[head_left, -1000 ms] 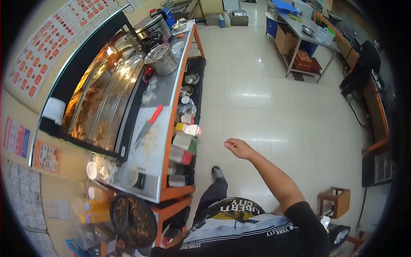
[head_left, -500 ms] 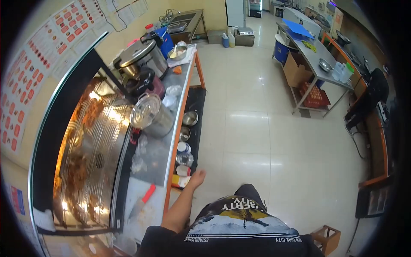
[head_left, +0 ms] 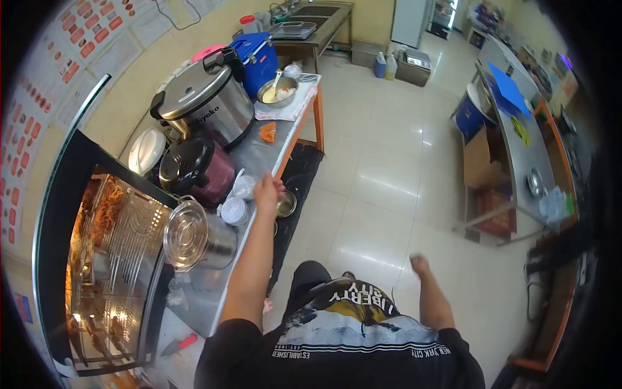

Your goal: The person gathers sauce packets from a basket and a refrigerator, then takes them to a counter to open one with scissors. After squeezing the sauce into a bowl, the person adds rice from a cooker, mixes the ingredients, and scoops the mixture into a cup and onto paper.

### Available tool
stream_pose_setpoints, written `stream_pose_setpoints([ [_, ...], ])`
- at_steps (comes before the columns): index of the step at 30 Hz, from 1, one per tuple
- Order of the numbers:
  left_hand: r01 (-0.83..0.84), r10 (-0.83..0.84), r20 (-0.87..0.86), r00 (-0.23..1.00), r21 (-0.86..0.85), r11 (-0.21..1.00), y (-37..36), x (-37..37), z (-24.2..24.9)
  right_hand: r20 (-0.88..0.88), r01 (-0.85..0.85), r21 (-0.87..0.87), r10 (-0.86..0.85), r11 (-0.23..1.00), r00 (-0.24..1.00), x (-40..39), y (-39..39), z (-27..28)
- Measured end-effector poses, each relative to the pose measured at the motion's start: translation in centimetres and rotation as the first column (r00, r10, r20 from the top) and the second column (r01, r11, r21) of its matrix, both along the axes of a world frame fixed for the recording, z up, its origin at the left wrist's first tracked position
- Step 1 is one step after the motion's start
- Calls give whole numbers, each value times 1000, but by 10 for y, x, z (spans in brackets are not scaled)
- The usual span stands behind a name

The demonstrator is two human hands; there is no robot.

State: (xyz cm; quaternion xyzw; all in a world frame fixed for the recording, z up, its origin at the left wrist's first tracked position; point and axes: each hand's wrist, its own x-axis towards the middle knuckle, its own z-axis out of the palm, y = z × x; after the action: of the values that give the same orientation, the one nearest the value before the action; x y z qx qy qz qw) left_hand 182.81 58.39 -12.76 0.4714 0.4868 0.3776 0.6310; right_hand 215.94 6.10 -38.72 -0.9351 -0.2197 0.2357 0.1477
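Observation:
My left hand (head_left: 266,193) hangs over the counter's front edge with its fingers loosely apart and nothing in it. Close by on the counter are a clear plastic bag (head_left: 243,187) and a white-lidded container (head_left: 234,211). A lidded steel pot (head_left: 217,245) and a dark red rice cooker (head_left: 214,167) stand just behind them. My right hand (head_left: 420,263) is out over the tiled floor, fingers curled in, holding nothing visible.
A lit glass food warmer (head_left: 116,259) and a red-handled knife (head_left: 179,345) are at the near left. Farther along stand a large steel cooker (head_left: 214,107), a bowl (head_left: 278,92) and a blue cooler (head_left: 254,61). A steel table (head_left: 518,155) stands across the floor on the right.
The view has moved forward along the counter. My left hand has swung forward to beside the containers, and my right hand has come into view.

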Motion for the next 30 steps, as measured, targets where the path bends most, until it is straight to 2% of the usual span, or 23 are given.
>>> stream_pose_setpoints([
  [1,-41,43,-36,998,48,998,31,10,3,57,-83,138,76,987,995,43,69,60],
  [3,-170,170,3,985,76,983,94,31,-5,91,-149,349,125,925,988,127,180,114],
  [5,-213,214,-139,967,25,977,165,48,-33,155,-211,457,157,864,975,159,272,184],
  [7,-241,233,-346,909,22,970,227,65,-79,141,-219,487,172,845,975,175,343,223],
  [9,-264,253,-572,781,65,962,287,90,-126,116,-220,504,187,835,975,174,391,216],
  [11,-210,191,-728,658,66,975,308,110,-110,125,-289,475,262,831,957,159,424,179],
  [12,-185,153,-800,580,54,981,303,113,-98,34,-349,449,374,823,927,147,436,159],
  [13,-162,106,-815,570,15,987,303,119,-78,-88,-420,400,490,815,867,133,450,148],
  [14,-141,59,-828,557,-24,990,300,124,-55,-308,-369,365,485,855,819,111,466,152],
  [15,-120,9,-842,539,-67,991,300,127,-47,-384,-375,403,526,835,759,99,477,142],
  [16,-81,-26,-835,550,-84,993,307,127,-55,-420,-420,333,532,844,735,88,496,155],
  [17,-40,-59,-828,557,-98,994,318,127,-67,-369,-506,314,594,803,714,86,517,166],
  [18,3,-94,-822,562,-111,994,327,126,-81,-316,-519,349,619,781,719,93,542,166],
  [19,19,-20,-744,667,-10,1000,336,120,-104,-263,-532,380,639,757,722,103,569,165],
  [20,17,45,-645,763,90,996,342,109,-131,-292,-466,416,600,781,744,116,601,172],
  [21,-15,61,-543,838,87,996,339,108,-132,-323,-401,446,561,800,762,131,638,182],
  [22,-47,77,-432,899,78,996,336,107,-133,-146,-450,489,579,747,802,148,676,202],
  [23,-88,72,-326,943,-37,995,324,106,-92,35,-510,519,579,686,814,166,718,216],
  [24,-124,90,-214,973,-154,980,314,108,-64,159,-533,584,557,612,815,188,762,214],
  [25,-184,144,-183,972,-228,956,308,109,-58,222,-573,593,569,566,792,208,807,222],
  [27,-297,264,-139,954,-361,884,300,104,-54,437,-737,460,597,495,673,243,893,223],
  [30,-427,400,-153,904,-243,871,278,117,-62,385,-913,204,829,353,406,274,980,221],
])
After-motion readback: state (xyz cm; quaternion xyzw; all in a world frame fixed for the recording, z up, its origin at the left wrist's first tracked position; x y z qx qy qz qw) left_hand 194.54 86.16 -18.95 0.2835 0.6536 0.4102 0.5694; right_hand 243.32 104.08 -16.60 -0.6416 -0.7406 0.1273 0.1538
